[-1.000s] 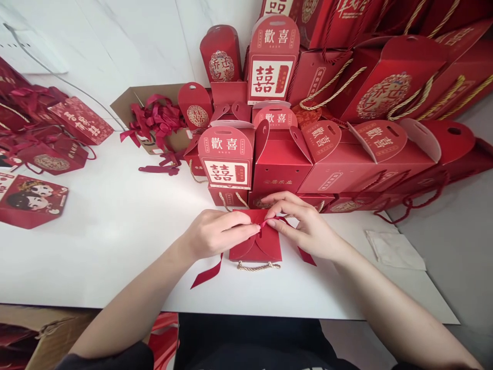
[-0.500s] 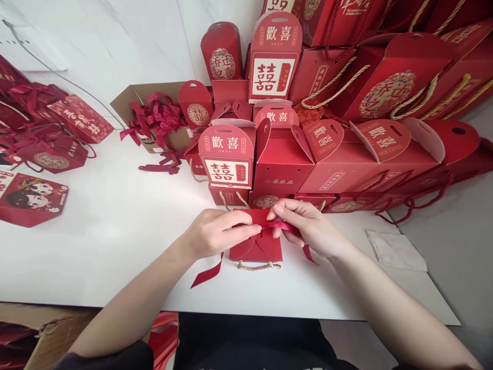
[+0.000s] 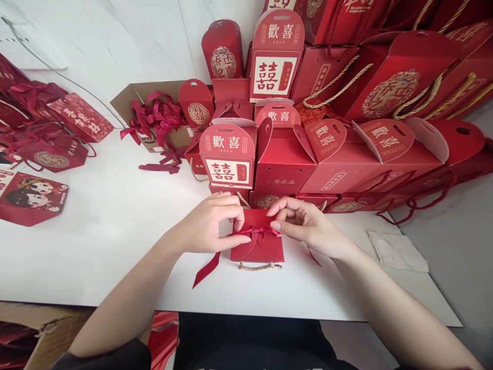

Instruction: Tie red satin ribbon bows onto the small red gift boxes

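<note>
Ribbon (image 3: 257,230) touching right hand (image 3: 308,227); left hand (image 3: 208,222) half-spread.

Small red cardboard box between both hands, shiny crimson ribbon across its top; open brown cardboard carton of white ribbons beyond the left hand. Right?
Wrong colour: head view shows the open brown cardboard carton beyond the left hand holds crimson ribbons, not white. Rest stands: shiny crimson ribbon across the small red cardboard box between it and the right hand.
</note>
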`<control>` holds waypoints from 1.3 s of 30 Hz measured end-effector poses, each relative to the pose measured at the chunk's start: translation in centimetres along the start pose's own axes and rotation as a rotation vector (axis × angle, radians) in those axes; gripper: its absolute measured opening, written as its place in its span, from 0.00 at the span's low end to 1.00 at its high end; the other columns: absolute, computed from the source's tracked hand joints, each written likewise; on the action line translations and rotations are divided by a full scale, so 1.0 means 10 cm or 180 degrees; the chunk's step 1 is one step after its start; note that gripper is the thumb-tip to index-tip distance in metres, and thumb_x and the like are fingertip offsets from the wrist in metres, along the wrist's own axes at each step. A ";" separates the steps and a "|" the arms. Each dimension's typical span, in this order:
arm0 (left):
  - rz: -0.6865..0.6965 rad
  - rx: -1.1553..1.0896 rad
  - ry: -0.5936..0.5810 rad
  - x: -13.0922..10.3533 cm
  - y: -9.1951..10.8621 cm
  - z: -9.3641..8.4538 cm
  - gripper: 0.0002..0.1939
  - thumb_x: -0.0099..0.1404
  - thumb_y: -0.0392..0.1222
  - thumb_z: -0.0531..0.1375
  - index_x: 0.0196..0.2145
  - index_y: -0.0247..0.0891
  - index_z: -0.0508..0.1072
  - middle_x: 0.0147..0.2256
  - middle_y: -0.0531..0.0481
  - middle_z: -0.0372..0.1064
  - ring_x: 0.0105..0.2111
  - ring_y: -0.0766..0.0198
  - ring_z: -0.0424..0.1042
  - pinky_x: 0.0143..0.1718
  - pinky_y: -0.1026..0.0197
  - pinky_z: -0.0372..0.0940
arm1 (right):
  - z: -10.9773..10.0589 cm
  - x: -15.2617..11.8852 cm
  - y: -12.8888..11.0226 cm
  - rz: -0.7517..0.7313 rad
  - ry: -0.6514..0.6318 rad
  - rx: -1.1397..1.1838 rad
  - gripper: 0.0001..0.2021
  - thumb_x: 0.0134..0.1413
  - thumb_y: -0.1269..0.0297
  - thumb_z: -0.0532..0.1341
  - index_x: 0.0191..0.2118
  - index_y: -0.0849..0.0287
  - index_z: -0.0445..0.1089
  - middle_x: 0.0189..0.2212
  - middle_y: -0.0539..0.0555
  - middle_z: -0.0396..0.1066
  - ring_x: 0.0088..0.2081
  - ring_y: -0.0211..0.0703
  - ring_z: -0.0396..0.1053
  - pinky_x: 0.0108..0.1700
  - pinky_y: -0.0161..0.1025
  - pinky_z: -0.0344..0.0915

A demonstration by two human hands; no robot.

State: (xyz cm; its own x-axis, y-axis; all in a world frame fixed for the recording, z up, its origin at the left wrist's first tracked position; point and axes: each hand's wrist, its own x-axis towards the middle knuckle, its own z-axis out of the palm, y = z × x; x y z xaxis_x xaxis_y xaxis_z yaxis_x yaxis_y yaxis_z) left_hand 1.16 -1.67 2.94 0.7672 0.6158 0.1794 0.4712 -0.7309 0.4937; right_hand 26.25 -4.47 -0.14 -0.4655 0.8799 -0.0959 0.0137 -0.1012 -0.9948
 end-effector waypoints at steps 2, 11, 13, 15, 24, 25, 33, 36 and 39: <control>-0.0067 -0.0213 -0.0085 -0.02 0.01 -0.03 0.10 0.65 0.41 0.61 0.27 0.37 0.68 0.27 0.53 0.66 0.29 0.66 0.63 0.36 0.61 0.59 | 0.00 -0.01 0.00 -0.0002 -0.0011 -0.0006 0.13 0.58 0.58 0.67 0.43 0.58 0.68 0.29 0.49 0.71 0.32 0.36 0.67 0.37 0.35 0.62; -0.0540 -0.1159 -0.0791 -0.07 -0.06 -0.18 0.14 0.69 0.42 0.57 0.26 0.35 0.72 0.26 0.51 0.68 0.26 0.68 0.65 0.29 0.66 0.60 | -0.07 -0.05 -0.03 -0.0113 -0.0024 -0.0309 0.11 0.60 0.57 0.65 0.42 0.57 0.67 0.27 0.46 0.65 0.28 0.35 0.59 0.31 0.34 0.56; -0.0583 -0.1269 -0.0954 -0.07 -0.12 -0.20 0.15 0.69 0.43 0.57 0.26 0.34 0.73 0.26 0.51 0.69 0.26 0.68 0.66 0.30 0.66 0.61 | -0.11 -0.06 -0.03 -0.0116 -0.0053 -0.0356 0.11 0.60 0.57 0.65 0.42 0.57 0.67 0.27 0.46 0.65 0.27 0.35 0.58 0.31 0.34 0.55; -0.0606 -0.1391 -0.1099 -0.07 -0.17 -0.22 0.15 0.69 0.44 0.57 0.27 0.34 0.74 0.26 0.50 0.70 0.27 0.68 0.67 0.30 0.67 0.62 | -0.16 -0.07 -0.02 -0.0094 -0.0121 -0.0378 0.10 0.60 0.57 0.64 0.42 0.57 0.66 0.27 0.46 0.65 0.26 0.34 0.57 0.29 0.34 0.54; -0.0988 -0.1496 -0.1506 -0.09 -0.26 -0.26 0.07 0.64 0.38 0.58 0.34 0.34 0.76 0.31 0.48 0.74 0.30 0.65 0.72 0.31 0.68 0.64 | -0.29 -0.05 -0.01 0.0315 -0.0368 -0.0344 0.16 0.55 0.53 0.68 0.38 0.58 0.65 0.25 0.47 0.69 0.25 0.35 0.64 0.28 0.34 0.60; -0.1075 -0.1437 -0.1519 -0.10 -0.26 -0.27 0.06 0.62 0.35 0.59 0.35 0.34 0.76 0.31 0.48 0.74 0.31 0.65 0.72 0.31 0.68 0.64 | -0.29 -0.05 -0.02 0.0413 -0.0345 -0.0409 0.17 0.55 0.51 0.67 0.35 0.59 0.65 0.24 0.48 0.69 0.25 0.36 0.66 0.28 0.34 0.62; -0.0913 -0.1802 -0.1455 -0.08 -0.29 -0.18 0.10 0.62 0.44 0.63 0.29 0.34 0.76 0.28 0.49 0.74 0.29 0.64 0.72 0.32 0.66 0.66 | -0.23 -0.05 0.00 0.0635 -0.0626 -0.0584 0.22 0.59 0.44 0.61 0.27 0.60 0.69 0.19 0.51 0.70 0.22 0.37 0.68 0.26 0.34 0.65; -0.0918 -0.1968 -0.1493 -0.09 -0.35 -0.18 0.11 0.63 0.46 0.64 0.29 0.36 0.80 0.27 0.48 0.76 0.28 0.64 0.74 0.31 0.66 0.68 | -0.25 -0.03 0.02 0.0550 -0.0652 -0.0383 0.19 0.56 0.48 0.66 0.27 0.60 0.68 0.19 0.48 0.68 0.22 0.34 0.66 0.24 0.32 0.62; -0.0795 -0.2438 -0.1856 -0.12 -0.39 -0.22 0.13 0.68 0.44 0.59 0.34 0.37 0.82 0.30 0.44 0.79 0.28 0.63 0.76 0.32 0.64 0.70 | -0.30 -0.02 0.02 0.0561 -0.0696 -0.0325 0.17 0.55 0.50 0.67 0.27 0.60 0.69 0.19 0.48 0.68 0.22 0.34 0.65 0.24 0.32 0.62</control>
State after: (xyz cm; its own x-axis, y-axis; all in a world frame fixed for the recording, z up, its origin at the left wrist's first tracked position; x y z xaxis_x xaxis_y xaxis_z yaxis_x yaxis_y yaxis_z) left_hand -2.60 1.09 2.61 0.8749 0.3351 -0.3496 0.3980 -0.0862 0.9133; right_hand 28.96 -3.27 -0.43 -0.6274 0.7309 -0.2686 0.1950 -0.1865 -0.9629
